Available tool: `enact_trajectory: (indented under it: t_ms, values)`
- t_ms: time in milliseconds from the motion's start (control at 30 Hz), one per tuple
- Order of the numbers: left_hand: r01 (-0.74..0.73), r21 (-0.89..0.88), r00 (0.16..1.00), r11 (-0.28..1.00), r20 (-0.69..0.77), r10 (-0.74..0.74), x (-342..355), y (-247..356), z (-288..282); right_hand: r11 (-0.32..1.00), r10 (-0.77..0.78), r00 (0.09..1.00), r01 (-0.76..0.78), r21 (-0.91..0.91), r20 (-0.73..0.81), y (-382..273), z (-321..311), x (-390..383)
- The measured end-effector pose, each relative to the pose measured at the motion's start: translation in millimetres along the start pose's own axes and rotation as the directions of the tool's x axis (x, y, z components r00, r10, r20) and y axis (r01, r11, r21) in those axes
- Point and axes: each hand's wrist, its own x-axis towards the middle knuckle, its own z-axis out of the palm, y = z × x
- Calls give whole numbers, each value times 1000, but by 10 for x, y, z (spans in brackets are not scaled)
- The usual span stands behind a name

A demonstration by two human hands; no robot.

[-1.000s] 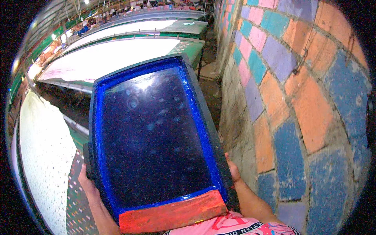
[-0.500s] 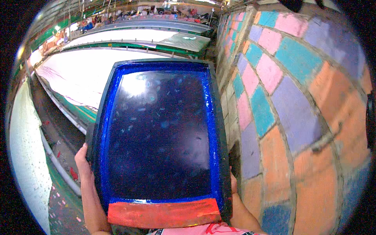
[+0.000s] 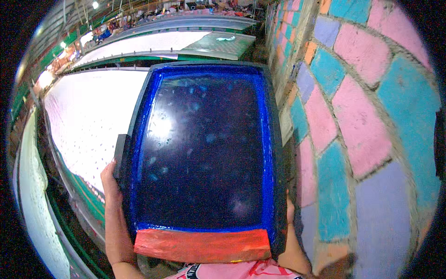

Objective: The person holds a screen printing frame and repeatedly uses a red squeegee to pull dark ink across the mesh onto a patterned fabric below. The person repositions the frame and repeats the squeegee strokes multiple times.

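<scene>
Long white-covered tables (image 3: pixel 88 111) and a multicoloured block wall (image 3: pixel 362 116) flank the blue-rimmed dark frame (image 3: pixel 206 153) held between both hands (image 3: pixel 109 176) (image 3: pixel 290 210).

Pink garment (image 3: pixel 227 271) with red marks, black band (image 3: pixel 191 271) with white lettering, bare forearms (image 3: pixel 117 228), bare left hand (image 3: pixel 110 179), right hand (image 3: pixel 290 211) apparently also bare.

A rectangular framed panel (image 3: pixel 204 153), glossy, dark and pale-spotted, with blue inner edges (image 3: pixel 268 153), is held aloft, its red strip (image 3: pixel 203 245) nearest.

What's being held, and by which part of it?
A frame, by its sides: left grip at the left, right grip, mostly hidden, at the right.
</scene>
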Motion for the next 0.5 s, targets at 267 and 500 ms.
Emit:
enact_trajectory:
  t_ms: [267, 500]
  values:
    - [-121, -152, 984, 981, -150, 98, 1206, 44, 1411, 951, -13, 984, 68, -303, 177, -701, 386, 3399]
    - [-202, -87, 911, 976, -383, 154, 1732, -112, 1512, 915, 316, 891, -195, -354, 326, -1149, 1608, 4895]
